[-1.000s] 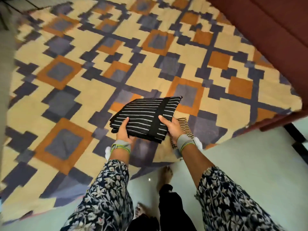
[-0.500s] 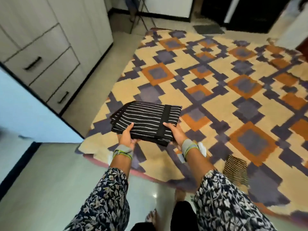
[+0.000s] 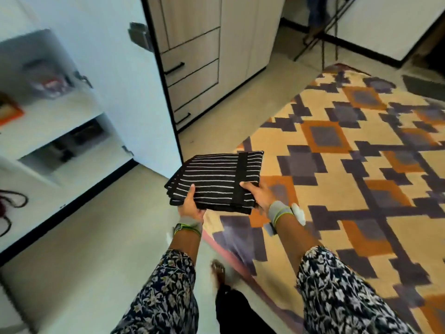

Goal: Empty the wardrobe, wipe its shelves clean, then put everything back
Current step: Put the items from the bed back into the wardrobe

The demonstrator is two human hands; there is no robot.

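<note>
A folded black cloth with thin white stripes (image 3: 216,182) is held flat in front of me at waist height. My left hand (image 3: 191,206) grips its near left corner, thumb on top. My right hand (image 3: 258,192) grips its near right edge, thumb on top too. The open wardrobe (image 3: 48,131) stands at the left, with white shelves that carry a few blurred items. Its white door (image 3: 134,92) stands swung out between the shelves and the cloth.
A patterned rug (image 3: 349,165) in cream, orange and purple covers the floor on the right. A wooden cabinet with drawers (image 3: 192,68) stands behind the wardrobe door. A folding stand (image 3: 322,32) is at the far back. Dark cords (image 3: 9,208) lie at the left edge.
My view has swung left from the rug to the wardrobe, which has come into sight. Both hands keep the same hold on the striped cloth.
</note>
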